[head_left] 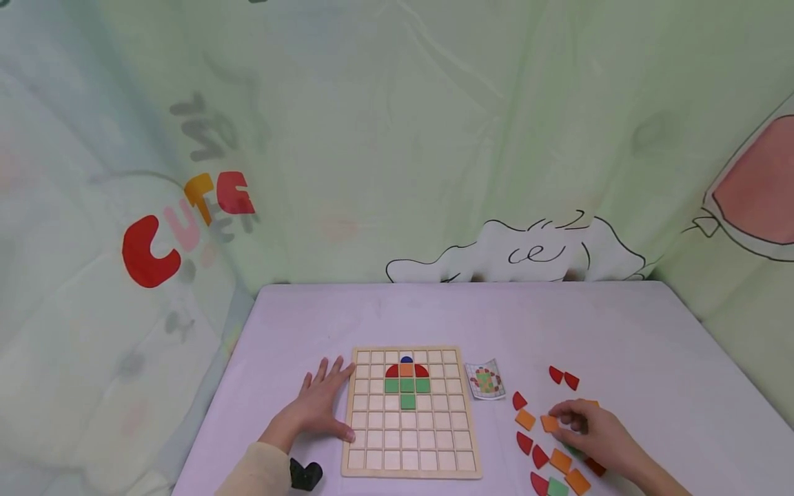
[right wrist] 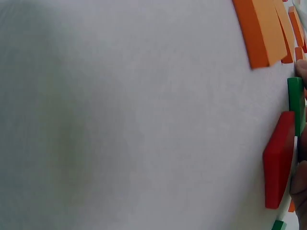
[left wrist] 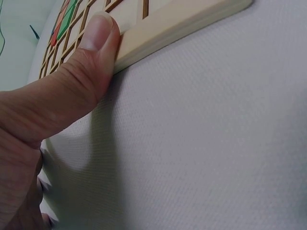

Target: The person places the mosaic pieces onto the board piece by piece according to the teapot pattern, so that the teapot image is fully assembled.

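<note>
Small orange square tile (head_left: 548, 424), apparently painted wood, was pinched to the right of the pale wooden grid board (head_left: 409, 473)

The bare right hand (head_left: 586, 430) held the orange square tile at its fingertips, the grip narrow, beyond the white printed pattern card (head_left: 486, 380) that lay just beside the board's right edge. The tile looked light, stiff and hard to break; its smooth face might have slid under a loose touch, so two opposite side edges seemed the best hold. Flat red quarter-circle tiles (head_left: 524, 442) lay loose to the board's right too; their curved sides would probably have made a pinch less sure than the square's straight ones.

The bare left hand (head_left: 319, 406) was spread wide along the board's left edge, its thumb resting on the rim and gripping nothing. The board appeared rigid and light enough to shift if knocked, and its raised rim offered the safest place to steady it.
</note>
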